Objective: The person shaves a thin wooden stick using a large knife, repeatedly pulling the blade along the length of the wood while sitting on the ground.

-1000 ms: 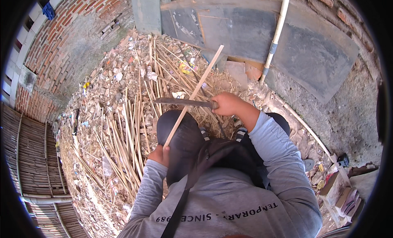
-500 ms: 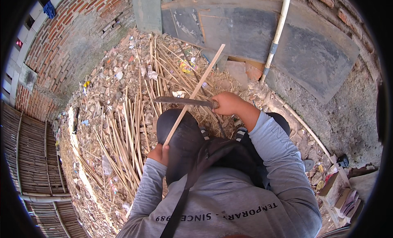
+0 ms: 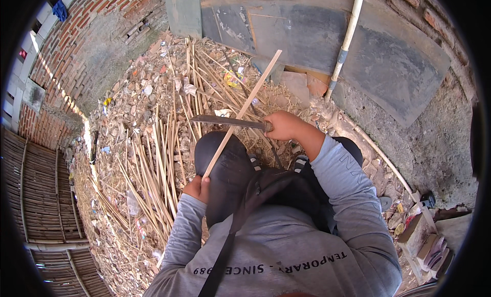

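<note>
Strip, pale and narrow [image 3: 244,111], slanting above left knee [image 3: 208,150], lower end pinched by left hand [image 3: 197,188]; knife [image 3: 217,120] crossing it, handle clasped in right hand [image 3: 281,127]; probably best steadied firmly, blade angle shallow, edge clear of knee.

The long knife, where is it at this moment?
In the head view, the long knife crosses the pale strip just above the picture's middle, near the left knee, held in the right hand and pointing left.
</note>
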`<act>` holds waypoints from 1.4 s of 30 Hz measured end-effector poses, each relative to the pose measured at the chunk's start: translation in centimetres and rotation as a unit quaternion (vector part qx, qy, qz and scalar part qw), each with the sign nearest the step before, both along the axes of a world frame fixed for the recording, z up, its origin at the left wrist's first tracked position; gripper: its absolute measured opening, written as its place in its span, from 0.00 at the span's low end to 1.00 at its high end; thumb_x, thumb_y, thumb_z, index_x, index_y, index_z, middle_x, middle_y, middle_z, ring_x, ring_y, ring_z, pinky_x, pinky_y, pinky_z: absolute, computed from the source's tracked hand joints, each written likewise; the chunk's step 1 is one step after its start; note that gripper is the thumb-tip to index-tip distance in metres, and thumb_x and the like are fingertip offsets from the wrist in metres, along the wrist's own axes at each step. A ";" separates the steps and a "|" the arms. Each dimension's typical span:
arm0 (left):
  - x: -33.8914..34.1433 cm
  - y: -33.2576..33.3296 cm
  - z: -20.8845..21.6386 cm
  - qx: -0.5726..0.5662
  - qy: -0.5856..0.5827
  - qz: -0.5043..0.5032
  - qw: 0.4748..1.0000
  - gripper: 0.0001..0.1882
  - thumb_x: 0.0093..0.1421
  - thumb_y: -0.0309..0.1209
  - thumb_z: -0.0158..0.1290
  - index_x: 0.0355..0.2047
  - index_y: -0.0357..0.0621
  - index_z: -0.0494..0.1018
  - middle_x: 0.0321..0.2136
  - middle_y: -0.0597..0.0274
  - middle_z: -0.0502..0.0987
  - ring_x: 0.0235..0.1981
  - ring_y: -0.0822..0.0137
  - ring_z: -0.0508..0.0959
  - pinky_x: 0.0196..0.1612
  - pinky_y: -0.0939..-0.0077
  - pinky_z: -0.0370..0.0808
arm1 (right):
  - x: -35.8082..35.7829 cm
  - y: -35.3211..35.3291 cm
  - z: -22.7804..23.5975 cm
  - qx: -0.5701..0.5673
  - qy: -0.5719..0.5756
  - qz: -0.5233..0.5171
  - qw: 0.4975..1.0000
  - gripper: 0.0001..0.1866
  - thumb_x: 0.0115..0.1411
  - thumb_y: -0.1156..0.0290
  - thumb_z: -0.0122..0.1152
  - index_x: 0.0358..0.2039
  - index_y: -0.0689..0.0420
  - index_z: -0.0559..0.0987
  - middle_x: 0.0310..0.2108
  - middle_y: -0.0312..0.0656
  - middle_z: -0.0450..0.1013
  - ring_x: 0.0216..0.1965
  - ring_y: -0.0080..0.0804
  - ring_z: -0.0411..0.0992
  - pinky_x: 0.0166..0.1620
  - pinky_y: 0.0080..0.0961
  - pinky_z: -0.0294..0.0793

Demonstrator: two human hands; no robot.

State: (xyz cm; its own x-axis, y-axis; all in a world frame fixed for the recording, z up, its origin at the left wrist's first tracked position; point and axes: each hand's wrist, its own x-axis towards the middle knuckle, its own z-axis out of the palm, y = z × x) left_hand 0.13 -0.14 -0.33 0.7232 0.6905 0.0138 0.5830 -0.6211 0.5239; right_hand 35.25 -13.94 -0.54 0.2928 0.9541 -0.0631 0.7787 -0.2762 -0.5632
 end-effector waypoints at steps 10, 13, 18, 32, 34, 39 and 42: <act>-0.2 0.1 -0.2 0.003 -0.003 -0.004 1.000 0.20 0.63 0.45 0.47 0.25 0.38 0.66 0.16 0.40 0.70 0.23 0.38 0.73 0.25 0.54 0.67 | -0.2 0.1 0.2 -0.019 0.009 -0.002 1.000 0.21 0.45 0.59 0.66 0.39 0.56 0.78 0.33 0.53 0.76 0.38 0.50 0.75 0.42 0.41 0.74; -0.2 0.1 -0.2 0.008 -0.008 -0.006 1.000 0.21 0.63 0.45 0.47 0.25 0.38 0.66 0.16 0.40 0.69 0.22 0.38 0.73 0.25 0.55 0.67 | -0.2 0.1 0.3 -0.021 0.012 -0.002 1.000 0.21 0.46 0.59 0.66 0.39 0.56 0.78 0.33 0.52 0.76 0.38 0.50 0.75 0.42 0.41 0.74; -0.1 0.1 -0.1 0.002 -0.010 -0.006 1.000 0.21 0.63 0.45 0.47 0.24 0.38 0.65 0.16 0.40 0.69 0.22 0.39 0.72 0.24 0.55 0.66 | 0.0 0.1 -0.1 -0.015 0.026 0.000 1.000 0.20 0.46 0.59 0.65 0.38 0.56 0.78 0.32 0.52 0.76 0.38 0.50 0.75 0.41 0.41 0.73; -0.2 0.3 -0.3 -0.002 -0.011 -0.007 1.000 0.22 0.64 0.46 0.47 0.24 0.38 0.65 0.15 0.42 0.68 0.20 0.41 0.72 0.23 0.58 0.66 | -0.2 0.1 0.3 -0.023 0.023 0.000 0.999 0.20 0.46 0.59 0.66 0.38 0.56 0.78 0.32 0.53 0.75 0.38 0.51 0.74 0.41 0.41 0.73; -0.2 0.3 -0.4 -0.007 -0.014 -0.006 1.000 0.22 0.64 0.46 0.47 0.24 0.38 0.65 0.15 0.43 0.68 0.20 0.42 0.72 0.24 0.58 0.66 | -0.2 0.1 0.2 -0.018 0.025 -0.001 1.000 0.20 0.46 0.59 0.66 0.37 0.56 0.78 0.32 0.53 0.75 0.38 0.51 0.74 0.41 0.40 0.73; -0.1 0.2 0.0 -0.016 -0.024 -0.012 1.000 0.22 0.64 0.46 0.46 0.24 0.38 0.66 0.15 0.44 0.69 0.19 0.44 0.72 0.24 0.60 0.66 | -0.2 0.0 0.1 -0.006 0.027 -0.004 1.000 0.18 0.45 0.59 0.66 0.35 0.56 0.79 0.30 0.52 0.76 0.36 0.50 0.75 0.40 0.40 0.73; -0.3 0.4 -0.5 -0.015 -0.024 -0.011 1.000 0.22 0.64 0.47 0.47 0.24 0.38 0.66 0.15 0.45 0.69 0.18 0.46 0.72 0.24 0.61 0.66 | -0.3 -0.1 0.2 0.000 0.026 -0.005 1.000 0.17 0.45 0.60 0.66 0.33 0.56 0.79 0.29 0.51 0.75 0.35 0.49 0.75 0.39 0.40 0.73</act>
State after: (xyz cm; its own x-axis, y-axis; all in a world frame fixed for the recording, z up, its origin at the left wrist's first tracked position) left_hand -0.16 0.25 -0.81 0.7376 0.6746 0.0297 0.5422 -0.6179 0.5694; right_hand 34.92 -14.00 -0.31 0.2992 0.9510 -0.0777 0.7457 -0.2838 -0.6028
